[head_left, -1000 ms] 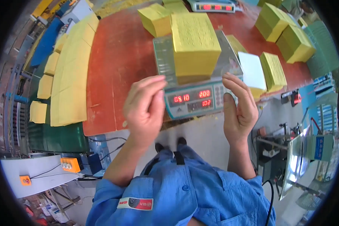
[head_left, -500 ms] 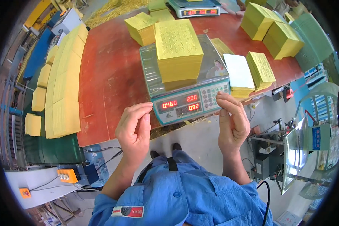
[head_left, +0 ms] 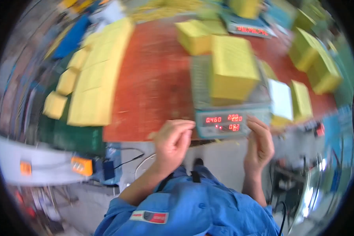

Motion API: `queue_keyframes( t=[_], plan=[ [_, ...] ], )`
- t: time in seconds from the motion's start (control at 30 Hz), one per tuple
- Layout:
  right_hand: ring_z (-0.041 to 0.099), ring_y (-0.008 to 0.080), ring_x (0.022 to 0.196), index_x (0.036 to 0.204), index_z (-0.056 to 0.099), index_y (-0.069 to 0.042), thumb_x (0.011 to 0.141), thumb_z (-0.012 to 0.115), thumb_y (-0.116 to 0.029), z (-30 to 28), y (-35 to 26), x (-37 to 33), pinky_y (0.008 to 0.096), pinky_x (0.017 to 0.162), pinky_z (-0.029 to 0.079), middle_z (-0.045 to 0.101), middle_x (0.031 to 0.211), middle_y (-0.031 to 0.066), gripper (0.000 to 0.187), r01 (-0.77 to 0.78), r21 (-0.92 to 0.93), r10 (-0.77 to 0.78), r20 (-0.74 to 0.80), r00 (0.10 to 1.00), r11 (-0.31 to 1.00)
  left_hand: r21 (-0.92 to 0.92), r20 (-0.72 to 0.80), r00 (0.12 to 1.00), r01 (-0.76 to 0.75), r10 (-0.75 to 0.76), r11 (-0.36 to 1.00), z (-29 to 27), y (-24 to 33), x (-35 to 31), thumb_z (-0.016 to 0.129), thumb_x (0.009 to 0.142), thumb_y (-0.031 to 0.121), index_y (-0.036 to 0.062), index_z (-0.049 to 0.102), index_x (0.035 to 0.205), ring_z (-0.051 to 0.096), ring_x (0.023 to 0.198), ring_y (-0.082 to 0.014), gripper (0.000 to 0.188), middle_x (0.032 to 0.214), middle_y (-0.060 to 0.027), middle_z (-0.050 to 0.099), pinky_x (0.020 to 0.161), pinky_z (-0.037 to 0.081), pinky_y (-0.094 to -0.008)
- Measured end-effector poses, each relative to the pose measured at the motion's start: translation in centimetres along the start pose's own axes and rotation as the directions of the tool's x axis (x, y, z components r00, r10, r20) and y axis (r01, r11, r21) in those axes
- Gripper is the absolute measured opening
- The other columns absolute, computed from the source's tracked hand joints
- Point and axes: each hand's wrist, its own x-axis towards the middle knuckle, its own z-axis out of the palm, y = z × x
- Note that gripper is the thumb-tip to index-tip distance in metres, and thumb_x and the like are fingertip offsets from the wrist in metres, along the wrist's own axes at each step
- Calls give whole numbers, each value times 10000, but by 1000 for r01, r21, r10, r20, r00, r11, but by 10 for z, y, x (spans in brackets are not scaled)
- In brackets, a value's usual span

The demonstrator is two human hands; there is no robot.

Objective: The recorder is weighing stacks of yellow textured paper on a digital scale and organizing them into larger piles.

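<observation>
Left grip (head_left: 173, 143) empty, loosely cupped beside the scale (head_left: 201, 84); right grip (head_left: 259, 144) empty, half spread at its front right, contact I can't tell. Yellow stack (head_left: 233, 72) sits on the scale, red counter (head_left: 153, 78) beneath. I see red digits lit on the display (head_left: 224, 122), partly doubled; shirt label (head_left: 149, 216) too smeared to read
</observation>
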Motion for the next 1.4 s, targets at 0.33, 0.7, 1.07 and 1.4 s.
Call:
queue_keyframes(
  t=[0.33,0.7,1.07,1.4],
  plan=[
    [663,260,978,992,666,30,854,556,122,199,-65,-5,323,850,520,677,1049,178,199,120,367,-286,441,851,922,356,-461,881,297,-110,886,-203,-96,-53,633,891,-13,-5,688,990,689,914,-228,114,997,-132,712,767,539,-315],
    [599,376,1119,1177,605,10,799,644,-12,497,-77,-10,445,951,491,630,1219,182,381,370,336,-499,553,667,866,684,-237,956,291,-174,669,-311,-243,-4,673,857,147,-49,606,1195,597,1150,-372,396,1271,-214,606,969,498,-415],
    [571,320,1165,1118,639,-24,819,628,-101,536,-53,-19,449,1000,447,638,1203,134,309,596,86,-522,593,613,798,713,-151,976,220,-160,666,-303,-263,-3,622,885,125,-101,534,1251,506,1247,-395,439,1344,-251,507,1056,426,-449],
    [668,283,992,1118,661,-9,899,601,-87,498,2,-38,383,843,527,686,1089,180,240,-268,118,176,501,847,956,617,-196,944,329,-266,714,-324,-259,9,581,937,154,-94,436,1356,492,1268,-433,508,1406,-293,461,1055,429,-459]
  ],
)
